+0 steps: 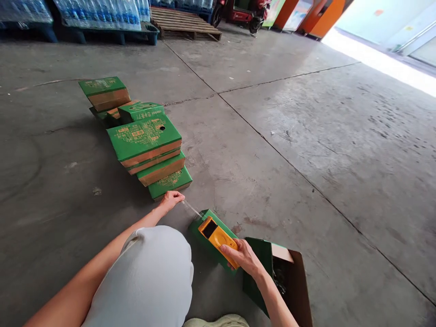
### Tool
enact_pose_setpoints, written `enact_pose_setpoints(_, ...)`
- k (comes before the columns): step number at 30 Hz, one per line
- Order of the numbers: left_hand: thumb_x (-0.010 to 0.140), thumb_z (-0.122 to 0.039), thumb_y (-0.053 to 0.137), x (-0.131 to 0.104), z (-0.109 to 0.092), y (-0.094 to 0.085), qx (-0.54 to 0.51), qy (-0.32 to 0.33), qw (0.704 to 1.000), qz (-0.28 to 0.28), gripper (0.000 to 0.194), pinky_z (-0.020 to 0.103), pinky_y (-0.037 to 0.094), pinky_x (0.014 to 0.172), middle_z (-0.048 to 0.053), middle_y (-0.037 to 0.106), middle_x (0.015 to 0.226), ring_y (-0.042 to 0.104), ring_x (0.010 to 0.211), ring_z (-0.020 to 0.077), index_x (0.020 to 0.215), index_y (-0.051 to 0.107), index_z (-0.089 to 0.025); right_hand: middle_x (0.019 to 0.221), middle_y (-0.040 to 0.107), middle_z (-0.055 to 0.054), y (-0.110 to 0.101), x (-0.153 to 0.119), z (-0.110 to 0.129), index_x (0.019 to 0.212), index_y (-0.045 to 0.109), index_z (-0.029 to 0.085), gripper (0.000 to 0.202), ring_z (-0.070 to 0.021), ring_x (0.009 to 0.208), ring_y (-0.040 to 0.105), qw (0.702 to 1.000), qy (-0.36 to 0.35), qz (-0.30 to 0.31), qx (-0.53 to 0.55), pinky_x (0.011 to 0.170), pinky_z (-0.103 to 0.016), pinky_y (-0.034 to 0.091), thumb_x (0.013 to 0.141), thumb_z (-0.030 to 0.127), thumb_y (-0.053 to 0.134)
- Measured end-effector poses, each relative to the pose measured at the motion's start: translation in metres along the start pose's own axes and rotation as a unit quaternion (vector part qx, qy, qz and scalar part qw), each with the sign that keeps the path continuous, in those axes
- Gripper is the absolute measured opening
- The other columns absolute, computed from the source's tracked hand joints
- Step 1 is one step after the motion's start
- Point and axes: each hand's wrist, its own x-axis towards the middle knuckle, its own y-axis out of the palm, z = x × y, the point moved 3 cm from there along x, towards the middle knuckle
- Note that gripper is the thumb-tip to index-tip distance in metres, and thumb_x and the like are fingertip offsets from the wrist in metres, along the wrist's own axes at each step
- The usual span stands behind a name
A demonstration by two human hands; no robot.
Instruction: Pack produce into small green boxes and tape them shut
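My right hand (243,256) is wrapped round the lower end of a yellow handheld device (220,240) with a dark screen, held over a narrow green box (223,222) on the floor. My left hand (170,200) is pinched on the end of a thin, clear strip (191,208), which stretches towards the top of the device and the green box. Whether the strip is tape or a strap cannot be made out. Just beyond my left hand lies the lowest box (172,181) of a row of stacked green cartons (146,136).
An open green carton (259,268) with dark items inside stands at my right forearm. My raised knee (150,272) is between my arms. Further off are bottle packs (98,13) on pallets, a wooden pallet (185,22) and a red scooter (238,13).
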Motion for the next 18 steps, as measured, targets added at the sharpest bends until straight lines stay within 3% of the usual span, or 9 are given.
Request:
enact_pose_setpoints(9, 0.066, -0.063, 0.075, 0.002, 0.027, 0.012, -0.015, -0.021, 0.999, 0.021, 0.046, 0.026, 0.038, 0.064, 0.001, 0.066, 0.069, 0.052, 0.067, 0.0154, 0.076, 0.075, -0.018, 0.057, 0.061, 0.002, -0.001, 0.005, -0.007, 0.084, 0.064, 0.018, 0.067, -0.0167, 0.049, 0.062, 1.000, 0.013, -0.002, -0.004, 0.046, -0.026, 0.050, 0.069, 0.081, 0.078)
enact_pose_setpoints(12, 0.066, -0.063, 0.075, 0.002, 0.036, 0.023, -0.017, -0.035, 0.999, 0.024, 0.048, 0.026, 0.037, 0.062, 0.000, 0.064, 0.067, 0.051, 0.064, 0.0147, 0.078, 0.076, -0.017, 0.057, 0.059, 0.003, -0.001, 0.004, -0.011, 0.081, 0.064, 0.018, 0.068, -0.0169, 0.050, 0.061, 1.000, 0.017, -0.015, 0.007, 0.045, -0.026, 0.049, 0.065, 0.082, 0.079)
enact_pose_setpoints(18, 0.069, -0.063, 0.076, -0.003, 0.058, 0.049, -0.019, -0.068, 0.997, 0.024, 0.047, 0.026, 0.037, 0.059, 0.001, 0.066, 0.067, 0.054, 0.063, 0.0150, 0.077, 0.074, -0.017, 0.061, 0.060, 0.002, -0.004, -0.002, -0.007, 0.085, 0.065, 0.018, 0.064, -0.0151, 0.052, 0.060, 1.000, 0.004, 0.004, 0.015, 0.049, -0.026, 0.051, 0.071, 0.079, 0.079)
